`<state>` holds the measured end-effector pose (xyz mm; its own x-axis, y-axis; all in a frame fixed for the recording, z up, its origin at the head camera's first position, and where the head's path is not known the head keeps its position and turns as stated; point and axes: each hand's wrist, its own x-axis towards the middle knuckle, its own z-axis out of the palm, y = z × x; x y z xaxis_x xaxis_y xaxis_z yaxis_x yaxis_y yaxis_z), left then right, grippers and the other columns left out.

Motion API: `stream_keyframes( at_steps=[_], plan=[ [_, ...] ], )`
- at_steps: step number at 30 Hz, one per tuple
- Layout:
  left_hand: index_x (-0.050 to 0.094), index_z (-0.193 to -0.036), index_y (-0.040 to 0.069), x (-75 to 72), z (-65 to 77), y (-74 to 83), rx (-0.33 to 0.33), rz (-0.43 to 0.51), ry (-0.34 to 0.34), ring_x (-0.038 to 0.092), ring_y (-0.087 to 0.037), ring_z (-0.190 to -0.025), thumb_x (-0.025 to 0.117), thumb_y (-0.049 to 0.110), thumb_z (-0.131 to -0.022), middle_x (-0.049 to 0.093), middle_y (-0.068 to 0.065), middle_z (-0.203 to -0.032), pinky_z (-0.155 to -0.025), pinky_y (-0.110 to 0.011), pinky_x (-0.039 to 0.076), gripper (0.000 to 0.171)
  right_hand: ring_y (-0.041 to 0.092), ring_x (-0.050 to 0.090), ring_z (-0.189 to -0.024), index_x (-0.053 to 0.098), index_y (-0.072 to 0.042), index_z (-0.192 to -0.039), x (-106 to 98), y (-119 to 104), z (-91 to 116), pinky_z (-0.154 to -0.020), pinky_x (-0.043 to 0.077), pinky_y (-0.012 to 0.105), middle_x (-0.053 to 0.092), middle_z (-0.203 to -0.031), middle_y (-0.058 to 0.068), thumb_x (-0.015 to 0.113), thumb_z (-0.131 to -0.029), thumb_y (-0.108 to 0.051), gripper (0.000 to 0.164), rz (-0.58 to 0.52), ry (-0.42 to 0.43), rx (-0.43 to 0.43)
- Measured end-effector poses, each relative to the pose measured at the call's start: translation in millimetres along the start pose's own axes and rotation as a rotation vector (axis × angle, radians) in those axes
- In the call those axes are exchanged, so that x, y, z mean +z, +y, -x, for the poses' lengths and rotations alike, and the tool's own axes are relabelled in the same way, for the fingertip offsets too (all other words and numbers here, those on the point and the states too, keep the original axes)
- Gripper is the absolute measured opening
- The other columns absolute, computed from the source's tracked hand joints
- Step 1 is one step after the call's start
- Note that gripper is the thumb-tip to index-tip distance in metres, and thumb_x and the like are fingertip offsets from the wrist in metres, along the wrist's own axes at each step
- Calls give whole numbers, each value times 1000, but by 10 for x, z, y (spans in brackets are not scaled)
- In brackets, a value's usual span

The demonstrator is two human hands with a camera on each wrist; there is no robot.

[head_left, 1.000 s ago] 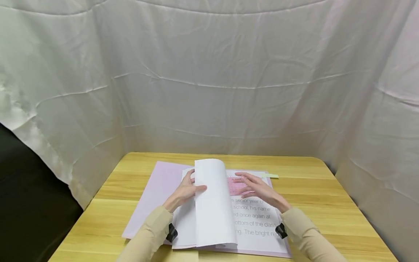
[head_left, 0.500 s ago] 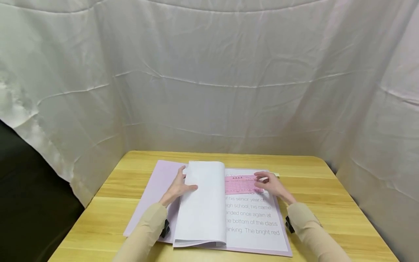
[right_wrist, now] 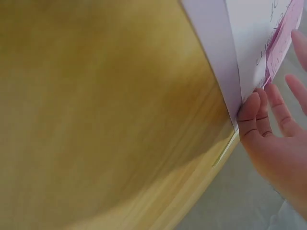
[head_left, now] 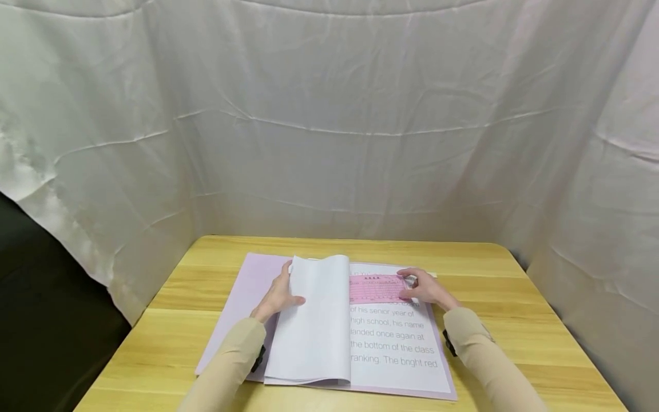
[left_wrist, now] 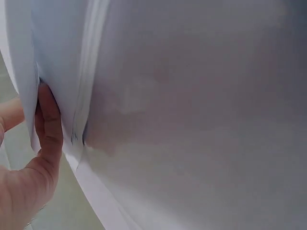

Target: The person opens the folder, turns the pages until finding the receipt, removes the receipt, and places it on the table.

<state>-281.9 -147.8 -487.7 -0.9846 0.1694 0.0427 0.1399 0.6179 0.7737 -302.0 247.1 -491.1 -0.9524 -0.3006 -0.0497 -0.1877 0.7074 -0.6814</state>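
Note:
A large book with a lilac cover point(head_left: 252, 286) lies spread on the table. My left hand point(head_left: 278, 294) pinches a curled white page point(head_left: 319, 326) at its left edge, thumb on top. In the left wrist view that hand's fingers point(left_wrist: 48, 112) reach behind the sheet. On the printed right-hand page point(head_left: 393, 349) lies a pink see-through ruler point(head_left: 374, 289) with grid lines and small dark slots; its left end meets the turned page. My right hand point(head_left: 424, 287) holds the ruler's right end between thumb and fingers; the right wrist view shows fingertips at the page edge.
The wooden table point(head_left: 515, 332) extends around the book on every side. A pale yellow tab point(head_left: 433, 274) sticks out past the book's upper right corner. Grey cloth point(head_left: 334, 171) hangs behind the table and at its sides.
The page has swung further left and lies flatter, uncovering more print and more of the ruler. My right hand has gone from spread over the ruler to its right end.

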Motion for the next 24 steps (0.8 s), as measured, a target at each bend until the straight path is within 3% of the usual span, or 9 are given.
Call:
stream_keyframes(
  at_steps=[5, 8, 10, 14, 20, 24],
  plan=[
    [15, -156, -7, 33, -12, -37, -10, -55, 0, 38, -51, -142, 85, -1, -72, 35, -35, -155, -120, -61, 31, 109, 39, 59, -106, 52, 8, -138, 10, 8, -49, -91, 51, 47, 53, -138, 34, 81, -82, -13, 66, 62, -1, -46],
    [16, -156, -7, 43, -8, -46, -19, -85, -10, 34, -50, -145, 86, 1, -73, 33, -35, -156, -121, -60, 30, 109, 52, 50, -126, 53, 9, -137, 24, 21, -81, -107, 42, 63, 54, -136, 34, 81, -81, -12, 66, 93, 2, -73],
    [17, -156, -8, 43, -2, -49, -26, -105, -17, 32, -51, -146, 86, 3, -74, 33, -35, -156, -121, -61, 29, 108, 55, 45, -131, 53, 10, -137, 34, 28, -101, -111, 37, 67, 54, -136, 34, 81, -81, -12, 67, 109, 1, -77],
    [21, -154, -9, 38, 5, -50, -35, -137, -21, 27, -52, -148, 87, 6, -74, 33, -36, -156, -122, -63, 27, 105, 54, 46, -129, 55, 11, -133, 47, 22, -131, -112, 35, 68, 56, -132, 34, 83, -78, -12, 65, 112, -13, -69],
    [30, -150, -10, 30, -7, -75, -16, -199, 3, 47, -51, -130, 90, 12, -72, 45, -36, -143, -113, -60, 40, 101, 40, 57, -110, 60, 9, -124, 20, -24, -189, -100, 46, 57, 62, -117, 27, 83, -78, -9, 54, 104, -60, -11],
    [33, -148, -10, 32, -12, -91, -17, -236, 13, 49, -48, -121, 91, 15, -70, 48, -35, -138, -109, -57, 43, 101, 31, 58, -100, 60, 9, -119, 5, -49, -223, -92, 49, 48, 64, -110, 22, 83, -79, -9, 50, 86, -76, 59]
  ],
)
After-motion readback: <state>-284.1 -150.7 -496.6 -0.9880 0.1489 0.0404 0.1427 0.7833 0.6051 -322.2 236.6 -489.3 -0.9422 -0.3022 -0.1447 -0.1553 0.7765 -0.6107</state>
